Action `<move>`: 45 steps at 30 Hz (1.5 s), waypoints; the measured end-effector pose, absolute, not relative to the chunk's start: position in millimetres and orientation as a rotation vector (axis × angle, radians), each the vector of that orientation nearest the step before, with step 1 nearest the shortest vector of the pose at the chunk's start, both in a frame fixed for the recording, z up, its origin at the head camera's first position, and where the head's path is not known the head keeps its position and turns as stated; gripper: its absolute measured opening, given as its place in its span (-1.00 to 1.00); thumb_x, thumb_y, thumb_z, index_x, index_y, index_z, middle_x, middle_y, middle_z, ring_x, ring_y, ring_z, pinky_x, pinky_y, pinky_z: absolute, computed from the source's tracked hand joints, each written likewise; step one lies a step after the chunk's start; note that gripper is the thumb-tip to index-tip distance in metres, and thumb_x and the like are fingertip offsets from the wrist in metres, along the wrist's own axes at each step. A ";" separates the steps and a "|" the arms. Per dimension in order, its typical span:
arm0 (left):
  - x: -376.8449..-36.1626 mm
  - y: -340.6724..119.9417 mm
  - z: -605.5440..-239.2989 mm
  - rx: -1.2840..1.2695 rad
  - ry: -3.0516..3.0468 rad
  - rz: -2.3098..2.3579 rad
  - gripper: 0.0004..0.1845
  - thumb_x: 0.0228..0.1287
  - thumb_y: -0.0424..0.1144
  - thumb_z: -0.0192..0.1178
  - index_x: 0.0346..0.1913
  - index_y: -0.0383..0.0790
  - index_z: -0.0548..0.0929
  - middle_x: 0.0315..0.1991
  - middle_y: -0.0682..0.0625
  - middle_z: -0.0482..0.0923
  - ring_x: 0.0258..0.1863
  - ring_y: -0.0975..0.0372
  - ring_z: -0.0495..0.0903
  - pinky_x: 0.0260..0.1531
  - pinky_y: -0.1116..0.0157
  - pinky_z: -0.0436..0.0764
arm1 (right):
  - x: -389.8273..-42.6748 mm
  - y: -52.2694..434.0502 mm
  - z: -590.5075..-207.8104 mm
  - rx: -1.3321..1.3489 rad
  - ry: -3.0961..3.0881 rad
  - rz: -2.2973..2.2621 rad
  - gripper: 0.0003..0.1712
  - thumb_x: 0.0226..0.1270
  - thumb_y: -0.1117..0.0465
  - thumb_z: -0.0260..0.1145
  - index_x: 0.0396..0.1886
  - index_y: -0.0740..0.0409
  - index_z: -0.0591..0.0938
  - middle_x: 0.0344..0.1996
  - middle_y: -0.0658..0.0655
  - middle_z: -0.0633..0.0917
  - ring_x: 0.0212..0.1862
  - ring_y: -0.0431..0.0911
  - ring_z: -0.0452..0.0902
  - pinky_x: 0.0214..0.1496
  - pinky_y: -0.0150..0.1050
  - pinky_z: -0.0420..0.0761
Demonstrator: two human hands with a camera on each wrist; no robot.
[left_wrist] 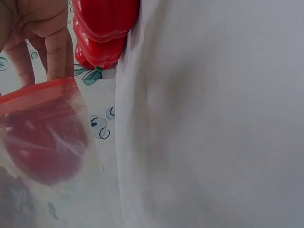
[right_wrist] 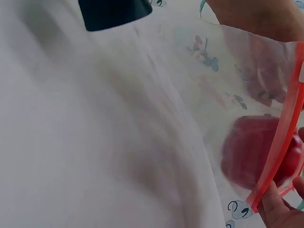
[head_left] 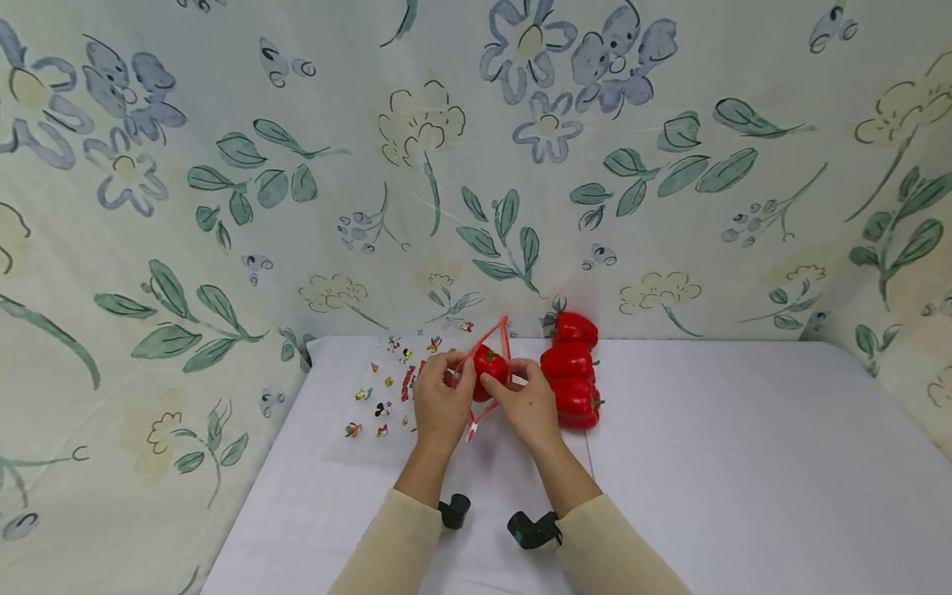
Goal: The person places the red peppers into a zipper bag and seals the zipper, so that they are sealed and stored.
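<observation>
My left hand (head_left: 440,402) and right hand (head_left: 530,405) pinch the zip bag's (head_left: 416,384) red rim apart, so the pepper (head_left: 491,368) sits inside.

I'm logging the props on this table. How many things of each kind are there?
Red peppers: 4, three in a row and one in the bag
Clear zip bag with red rim: 1
Total: 5

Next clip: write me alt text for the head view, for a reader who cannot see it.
Two hands, left hand and right hand, hold open a clear zip bag with a red seal over a white table, a red bell pepper sitting at its mouth. Three more red peppers lie in a row just right of the hands, before a floral cloth backdrop.
</observation>
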State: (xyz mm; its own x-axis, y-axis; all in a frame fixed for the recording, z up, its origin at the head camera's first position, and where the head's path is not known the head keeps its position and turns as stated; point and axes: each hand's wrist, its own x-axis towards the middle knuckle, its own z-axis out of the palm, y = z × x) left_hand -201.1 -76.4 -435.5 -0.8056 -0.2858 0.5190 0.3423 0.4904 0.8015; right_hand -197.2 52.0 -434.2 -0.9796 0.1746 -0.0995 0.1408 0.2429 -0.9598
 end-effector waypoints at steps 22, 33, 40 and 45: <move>-199.4 -77.2 -432.3 -0.045 -2.096 -1.317 -0.91 0.33 -0.22 0.35 -0.18 -0.14 0.75 -0.31 0.01 0.66 -0.37 0.27 0.47 -0.39 0.42 0.47 | -187.8 85.1 -426.8 -0.218 -2.417 1.929 -0.58 0.39 0.04 0.38 0.20 -0.08 0.57 0.23 0.04 0.60 0.27 0.05 0.60 0.19 -0.01 0.68; -199.1 -77.7 -433.4 -0.047 -2.120 -1.322 -0.90 0.36 -0.20 0.33 -0.16 -0.12 0.74 -0.27 0.02 0.67 -0.35 0.27 0.47 -0.38 0.42 0.48 | -182.3 121.4 -420.3 -0.334 -2.420 1.871 -0.54 0.44 -0.01 0.33 0.27 -0.11 0.50 0.30 0.06 0.55 0.33 0.05 0.50 0.21 0.05 0.66; -197.7 -77.4 -434.2 -0.046 -2.119 -1.328 -0.91 0.35 -0.23 0.33 -0.16 -0.13 0.73 -0.28 0.01 0.65 -0.35 0.27 0.46 -0.39 0.44 0.49 | -177.9 138.9 -420.5 -0.348 -2.397 1.759 -0.53 0.46 0.02 0.29 0.29 -0.05 0.49 0.32 0.10 0.54 0.42 0.09 0.38 0.31 0.11 0.58; -196.1 -77.0 -434.0 -0.045 -2.119 -1.342 -0.92 0.34 -0.24 0.33 -0.16 -0.13 0.73 -0.30 0.01 0.64 -0.36 0.27 0.46 -0.40 0.44 0.48 | -177.3 153.3 -428.1 -0.449 -2.291 1.713 -0.56 0.48 0.04 0.27 0.27 0.00 0.52 0.32 0.13 0.55 0.40 0.12 0.46 0.31 0.04 0.58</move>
State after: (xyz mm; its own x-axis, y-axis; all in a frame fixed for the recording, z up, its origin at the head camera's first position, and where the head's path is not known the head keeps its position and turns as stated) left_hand -196.1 -77.0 -434.0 -0.8060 -0.2887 0.5168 0.3439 0.4822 0.8057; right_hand -177.3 153.3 -428.1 -0.9224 0.3861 0.0122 0.0975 0.2633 -0.9598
